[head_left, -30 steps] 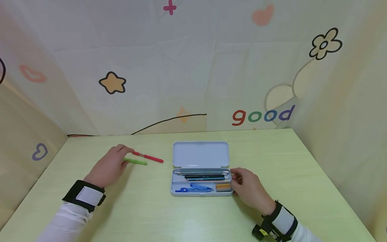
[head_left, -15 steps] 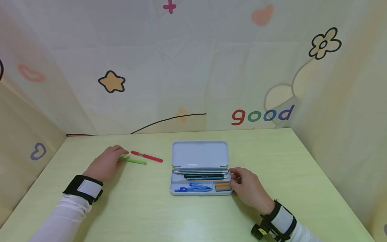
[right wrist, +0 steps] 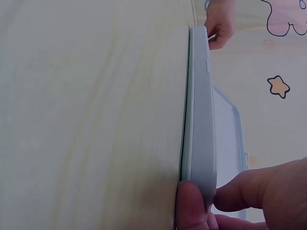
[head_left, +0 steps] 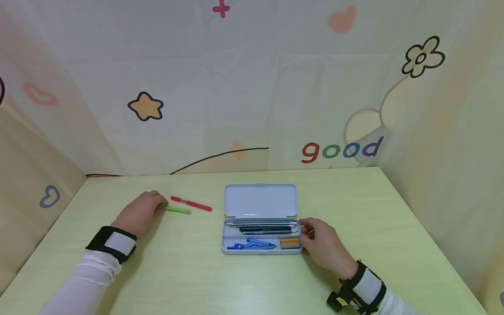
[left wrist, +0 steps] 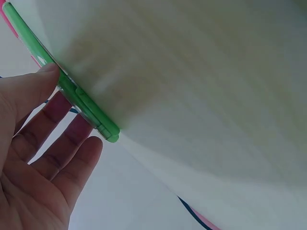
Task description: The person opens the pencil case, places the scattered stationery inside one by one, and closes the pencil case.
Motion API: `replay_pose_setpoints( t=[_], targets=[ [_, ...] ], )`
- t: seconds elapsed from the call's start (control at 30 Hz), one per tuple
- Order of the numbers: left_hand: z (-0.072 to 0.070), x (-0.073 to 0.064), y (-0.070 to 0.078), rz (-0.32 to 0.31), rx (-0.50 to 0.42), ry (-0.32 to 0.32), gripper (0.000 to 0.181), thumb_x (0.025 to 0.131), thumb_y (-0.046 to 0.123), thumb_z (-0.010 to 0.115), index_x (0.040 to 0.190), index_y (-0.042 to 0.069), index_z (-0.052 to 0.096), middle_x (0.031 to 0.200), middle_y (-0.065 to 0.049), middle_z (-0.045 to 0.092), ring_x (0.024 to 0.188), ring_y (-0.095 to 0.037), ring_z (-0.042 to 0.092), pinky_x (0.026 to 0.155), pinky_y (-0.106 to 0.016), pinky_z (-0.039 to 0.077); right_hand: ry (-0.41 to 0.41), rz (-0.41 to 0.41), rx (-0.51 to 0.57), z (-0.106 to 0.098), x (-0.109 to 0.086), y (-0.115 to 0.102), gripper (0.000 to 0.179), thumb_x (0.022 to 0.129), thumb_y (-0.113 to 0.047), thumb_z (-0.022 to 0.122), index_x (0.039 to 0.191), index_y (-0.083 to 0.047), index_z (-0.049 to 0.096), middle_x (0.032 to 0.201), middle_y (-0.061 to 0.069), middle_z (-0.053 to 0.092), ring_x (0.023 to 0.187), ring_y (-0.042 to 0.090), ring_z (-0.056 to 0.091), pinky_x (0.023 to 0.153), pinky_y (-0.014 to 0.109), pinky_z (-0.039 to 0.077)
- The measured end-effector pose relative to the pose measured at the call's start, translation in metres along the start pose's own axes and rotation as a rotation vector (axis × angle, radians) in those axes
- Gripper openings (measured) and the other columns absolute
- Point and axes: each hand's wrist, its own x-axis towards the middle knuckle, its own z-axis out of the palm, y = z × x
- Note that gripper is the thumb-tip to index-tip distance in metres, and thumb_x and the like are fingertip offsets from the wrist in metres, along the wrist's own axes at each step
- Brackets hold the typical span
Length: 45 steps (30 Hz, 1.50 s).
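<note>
At the left of the table, my left hand [head_left: 138, 213] pinches a green pen [head_left: 177, 210] near one end. The left wrist view shows its thumb [left wrist: 48, 76] on the near side of the green pen [left wrist: 98, 115], fingers behind. A red pen [head_left: 191, 203] lies just beyond, apart from the hand. My right hand [head_left: 324, 244] grips the right end of an open pale-blue pencil case [head_left: 240, 251]. In the right wrist view, thumb and fingers stand on both sides of that case's [right wrist: 201, 110] wall. Several pencils [head_left: 265, 225] fill its back compartment; a blue compass [head_left: 253, 245] lies in front.
An orange-and-grey eraser [head_left: 289, 243] sits in the case's small front-right compartment. The case's lid [head_left: 260, 200] stands open toward the back. Printed cloth [head_left: 252, 87] hangs behind and beside the pale wooden table [head_left: 197, 280].
My left hand has drawn back leftward from the red pen's end to the green pen's left end, then edged slightly right. Both pens lie about where they were. The right hand stays put.
</note>
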Motion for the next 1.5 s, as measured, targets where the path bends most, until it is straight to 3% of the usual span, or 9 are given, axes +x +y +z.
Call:
replay_pose_setpoints(
  t=[0.7,1.5],
  targets=[
    [0.004,-0.003,-0.006,0.046,0.028,-0.001,0.013,0.089,-0.002,0.083,0.096,0.006,0.076,0.096,-0.005,0.070,0.090,-0.030,0.065,0.086,-0.048,0.058,0.002,0.018,-0.003,0.001,-0.001,-0.002,0.039,0.099,0.003,0.064,0.137,0.009,0.060,0.102,0.011,0.060,0.085,0.021,0.059,0.064,0.027,0.060],
    [-0.015,-0.012,0.014,0.058,0.024,0.024,0.013,0.091,-0.006,0.078,0.099,0.004,0.075,0.099,-0.006,0.069,0.094,-0.031,0.064,0.088,-0.047,0.057,0.005,-0.008,0.000,0.000,0.000,0.000,0.038,0.099,0.003,0.064,0.136,0.009,0.061,0.102,0.010,0.061,0.083,0.020,0.059,0.063,0.027,0.059]
  ],
)
